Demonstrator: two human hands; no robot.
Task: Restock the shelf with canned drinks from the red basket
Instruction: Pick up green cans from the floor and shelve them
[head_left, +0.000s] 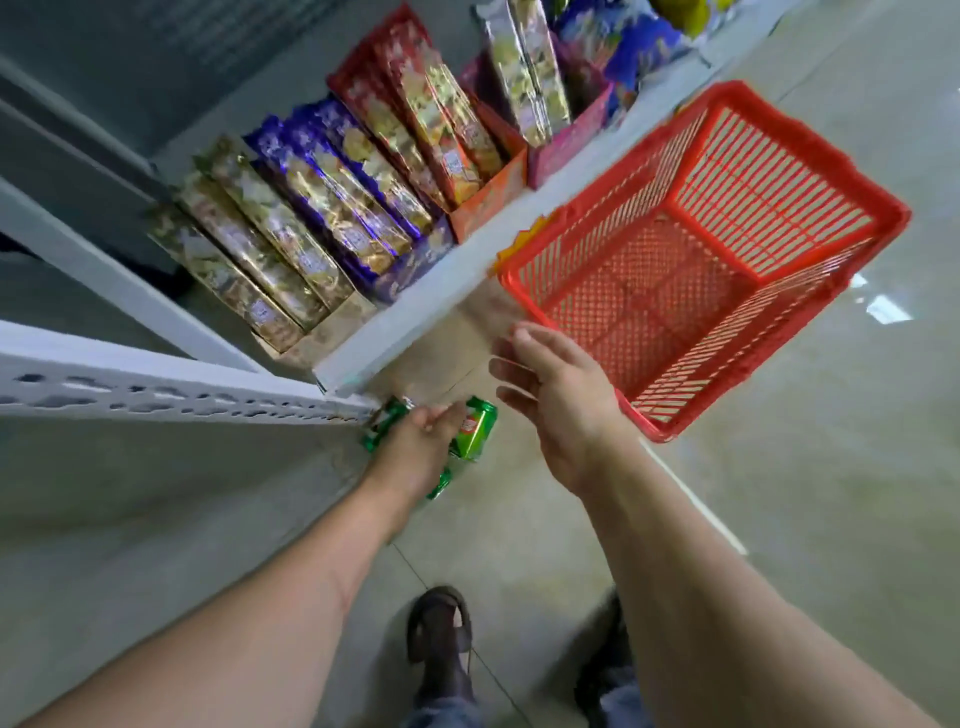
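The red basket (727, 244) stands on the floor beside the shelf, and I see nothing inside it. Below the white shelf edge (410, 322), my left hand (415, 447) grips green drink cans (475, 431); green shows on both sides of the hand and under it, partly hidden. My right hand (556, 400) hovers open, fingers spread, between the cans and the basket's near corner, touching nothing.
The shelf above holds rows of snack packets (322, 208) in gold, purple and red wrappers inside cardboard display boxes. A white perforated shelf upright (182, 395) crosses at the left. My sandalled feet (441, 639) stand on the pale tiled floor (779, 519).
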